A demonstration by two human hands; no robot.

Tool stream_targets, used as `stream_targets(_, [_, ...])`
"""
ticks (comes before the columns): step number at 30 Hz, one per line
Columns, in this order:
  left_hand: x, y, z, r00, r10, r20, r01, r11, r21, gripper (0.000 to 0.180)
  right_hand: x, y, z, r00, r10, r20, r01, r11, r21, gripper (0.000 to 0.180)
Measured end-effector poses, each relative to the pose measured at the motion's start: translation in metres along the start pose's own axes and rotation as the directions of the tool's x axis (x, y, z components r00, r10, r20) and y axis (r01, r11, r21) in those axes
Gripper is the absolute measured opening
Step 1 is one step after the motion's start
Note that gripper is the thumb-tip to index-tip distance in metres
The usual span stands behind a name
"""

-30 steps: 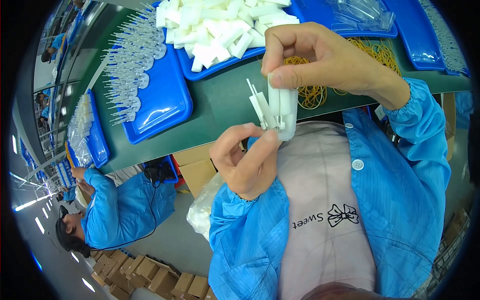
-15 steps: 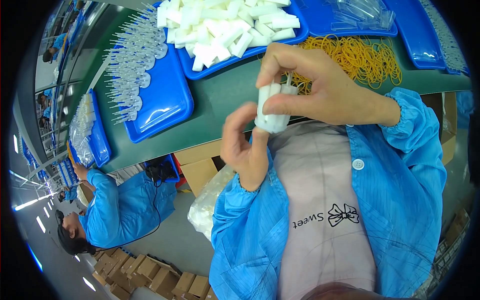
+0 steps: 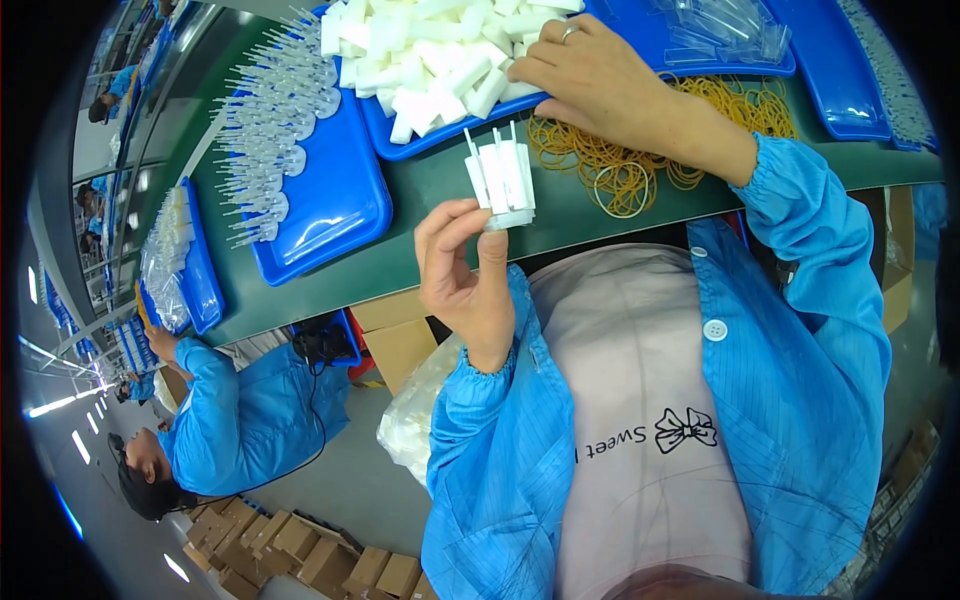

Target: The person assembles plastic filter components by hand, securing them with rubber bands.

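My left hand (image 3: 465, 275) pinches the base of a small clear plastic pronged holder (image 3: 508, 218). White foam blocks (image 3: 497, 175) stand upright among its thin prongs. Over the right edge of a heap of white foam blocks (image 3: 430, 60) is my right hand (image 3: 600, 85), a ring on one finger. Its fingers reach toward the blocks with the thumb apart, and no piece shows in its grasp. Under and beside that hand lies a pile of yellow rubber bands (image 3: 730, 125), a paler band at its near edge.
The heap fills a blue tray (image 3: 405, 150). To its left, another blue tray (image 3: 330, 225) carries rows of clear pronged holders (image 3: 265, 130). Clear plastic strips (image 3: 725, 35) lie in a tray at the back right. A co-worker in blue (image 3: 250, 410) sits at the left.
My right hand has left the holder and moved up to the foam heap. My left hand now supports the holder alone, with its prongs showing. A pale band now shows on the rubber band pile.
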State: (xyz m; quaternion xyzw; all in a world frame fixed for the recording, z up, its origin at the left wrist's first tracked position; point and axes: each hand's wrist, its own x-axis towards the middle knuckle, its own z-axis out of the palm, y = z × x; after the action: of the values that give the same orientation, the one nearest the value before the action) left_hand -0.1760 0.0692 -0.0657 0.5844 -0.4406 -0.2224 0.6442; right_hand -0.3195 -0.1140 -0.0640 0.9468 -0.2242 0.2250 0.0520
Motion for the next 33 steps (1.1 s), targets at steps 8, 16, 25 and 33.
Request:
stream_targets(8, [-0.004, 0.005, -0.004, 0.953, 0.264, 0.149, -0.302, 0.865, 0.402, 0.017, 0.0, 0.006, -0.006, 0.998, 0.046, -0.043, -0.034, 0.969, 0.246, 0.018])
stream_targets(16, [-0.004, 0.008, 0.0, 0.92, 0.351, 0.176, -0.391, 0.855, 0.34, 0.026, 0.017, 0.013, -0.063, 0.923, 0.164, 0.347, -0.384, 0.351, 0.854, 0.02])
stream_targets(25, [-0.002, 0.012, 0.001, 0.865, 0.42, 0.274, -0.494, 0.808, 0.322, 0.036, 0.004, 0.007, -0.043, 0.887, 0.01, 0.462, -0.461, 0.083, 0.883, 0.029])
stream_targets(33, [-0.001, 0.018, 0.001, 0.759, 0.506, 0.41, -0.645, 0.67, 0.368, 0.035, 0.006, 0.012, -0.052, 0.77, -0.111, 0.628, -0.603, 0.194, 0.774, 0.033])
